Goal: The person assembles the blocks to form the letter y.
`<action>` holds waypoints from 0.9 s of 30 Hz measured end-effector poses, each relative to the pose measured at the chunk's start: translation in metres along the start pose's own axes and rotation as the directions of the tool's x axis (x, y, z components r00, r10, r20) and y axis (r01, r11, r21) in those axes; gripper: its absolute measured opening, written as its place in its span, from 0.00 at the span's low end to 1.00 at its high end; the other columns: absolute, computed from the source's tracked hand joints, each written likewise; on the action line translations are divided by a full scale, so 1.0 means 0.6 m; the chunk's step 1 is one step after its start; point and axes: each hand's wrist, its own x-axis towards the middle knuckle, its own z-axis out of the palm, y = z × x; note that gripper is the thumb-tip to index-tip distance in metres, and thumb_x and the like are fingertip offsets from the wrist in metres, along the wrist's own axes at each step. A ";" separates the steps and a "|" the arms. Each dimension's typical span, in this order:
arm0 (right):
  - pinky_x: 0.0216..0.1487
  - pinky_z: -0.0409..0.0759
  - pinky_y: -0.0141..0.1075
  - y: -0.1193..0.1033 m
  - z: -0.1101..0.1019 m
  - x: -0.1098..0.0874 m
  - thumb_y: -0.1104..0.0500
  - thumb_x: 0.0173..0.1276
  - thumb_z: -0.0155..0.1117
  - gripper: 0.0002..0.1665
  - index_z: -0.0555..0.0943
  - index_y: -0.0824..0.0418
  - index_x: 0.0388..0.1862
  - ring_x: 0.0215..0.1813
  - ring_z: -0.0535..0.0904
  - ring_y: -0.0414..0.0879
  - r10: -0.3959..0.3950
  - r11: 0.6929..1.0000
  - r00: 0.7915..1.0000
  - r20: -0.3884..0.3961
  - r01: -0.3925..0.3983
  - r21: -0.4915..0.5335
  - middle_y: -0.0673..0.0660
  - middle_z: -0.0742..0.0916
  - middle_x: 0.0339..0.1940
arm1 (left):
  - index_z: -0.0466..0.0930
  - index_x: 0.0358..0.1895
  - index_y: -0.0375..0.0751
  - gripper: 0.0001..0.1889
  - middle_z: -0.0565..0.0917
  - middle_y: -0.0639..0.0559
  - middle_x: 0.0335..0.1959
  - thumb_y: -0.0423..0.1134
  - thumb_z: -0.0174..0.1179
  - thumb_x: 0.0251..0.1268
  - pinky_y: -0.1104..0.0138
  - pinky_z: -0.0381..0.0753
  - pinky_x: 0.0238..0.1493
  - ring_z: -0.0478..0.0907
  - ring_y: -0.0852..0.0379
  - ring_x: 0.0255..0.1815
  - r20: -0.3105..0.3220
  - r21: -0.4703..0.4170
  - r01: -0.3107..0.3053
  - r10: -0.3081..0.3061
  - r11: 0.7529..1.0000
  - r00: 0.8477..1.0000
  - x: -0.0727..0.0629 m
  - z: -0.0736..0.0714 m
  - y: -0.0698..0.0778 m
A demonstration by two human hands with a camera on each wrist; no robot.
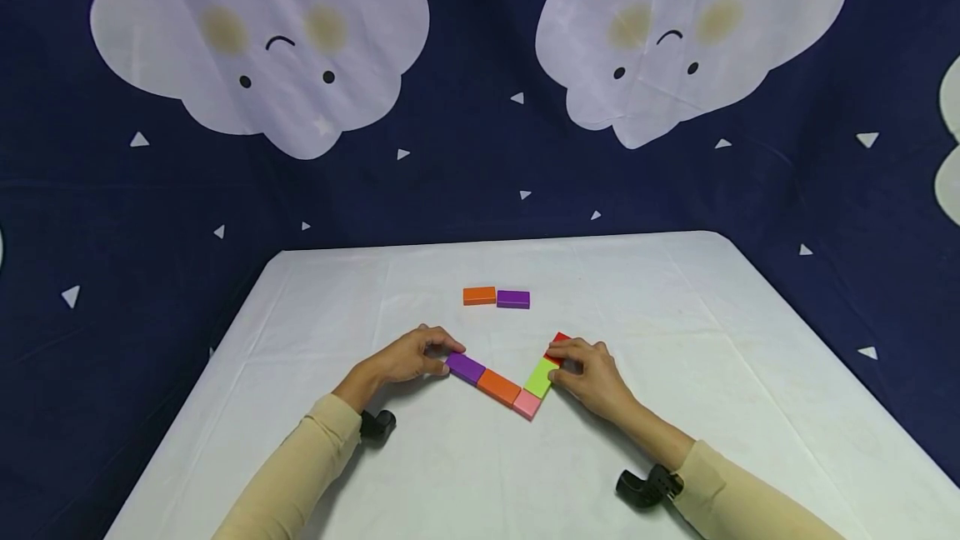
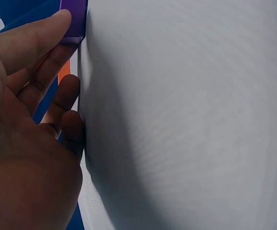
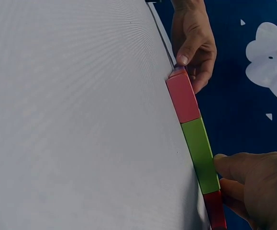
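Note:
Several flat rectangular blocks form a V on the white table. Its left arm has a purple block (image 1: 466, 368) and an orange block (image 1: 498, 387). A pink block (image 1: 527, 404) sits at the corner; a lime-green block (image 1: 540, 379) and a red block (image 1: 561, 337) make up the right arm. My left hand (image 1: 411, 354) pinches the purple block's outer end, thumb on it in the left wrist view. With my right hand (image 1: 592, 377), the thumb touches the green block's side while the index finger reaches across the red block, partly hiding it.
Farther back on the white table (image 1: 337, 298), another orange block (image 1: 479, 297) and another purple block (image 1: 513, 299) lie end to end. Behind the table hangs a dark blue cloth (image 1: 480, 182) with clouds and small white shapes.

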 end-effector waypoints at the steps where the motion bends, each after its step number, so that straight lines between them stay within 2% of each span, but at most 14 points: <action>1: 0.42 0.62 0.35 0.000 0.000 0.000 0.59 0.52 0.73 0.20 0.85 0.57 0.47 0.44 0.70 0.44 0.004 1.000 1.000 0.003 -0.004 0.002 0.51 0.85 0.50 | 0.82 0.52 0.48 0.19 0.82 0.56 0.49 0.32 0.64 0.55 0.59 0.63 0.58 0.67 0.55 0.52 0.000 0.002 -0.002 0.002 1.000 1.000 0.000 0.000 0.000; 18: 0.41 0.61 0.35 0.001 0.003 0.000 0.60 0.51 0.73 0.20 0.85 0.57 0.46 0.40 0.69 0.45 -0.015 1.000 1.000 -0.020 0.015 -0.006 0.51 0.86 0.49 | 0.81 0.52 0.49 0.18 0.82 0.57 0.50 0.32 0.64 0.56 0.59 0.63 0.57 0.66 0.55 0.51 0.004 0.012 0.002 -0.002 1.000 1.000 -0.001 0.000 0.001; 27: 0.39 0.61 0.34 -0.001 0.001 0.000 0.60 0.51 0.73 0.20 0.85 0.57 0.46 0.40 0.69 0.45 -0.010 1.000 1.000 -0.020 0.010 -0.004 0.51 0.86 0.49 | 0.82 0.51 0.50 0.18 0.82 0.58 0.49 0.32 0.64 0.56 0.60 0.64 0.56 0.66 0.56 0.50 0.002 -0.002 0.025 -0.025 1.000 1.000 -0.001 0.000 0.002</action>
